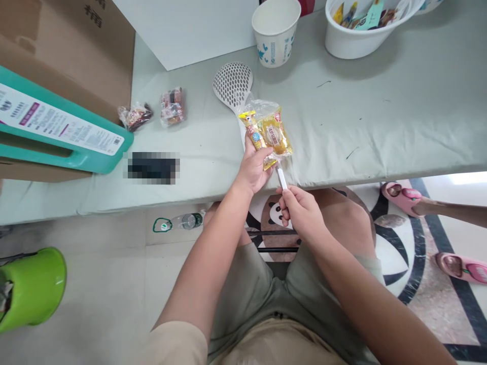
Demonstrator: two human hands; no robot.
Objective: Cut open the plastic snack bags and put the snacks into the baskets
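Note:
My left hand (255, 171) is closed around two wrapped snacks over the near edge of the table. One is a narrow yellow packet (254, 134); the other is a squarer yellow-orange snack packet (275, 134) in clear wrapping. Between the fingers of my right hand (299, 205) is a slim white tool (282, 178), its kind unclear. Its tip meets the lower edge of the snack packets, and I cannot tell whether it cuts into them. A white skimmer (233, 86) with a perforated head lies behind the packets, its handle partly hidden by them.
Two wrapped snacks, a reddish-brown one (173, 107) and a darker one (136, 116), lie left on the table. A paper cup (276, 35) and a white snack basket (353, 43) stand behind. A cardboard box (68, 66) occupies the left. Another person's slippered foot (407, 197) is at right.

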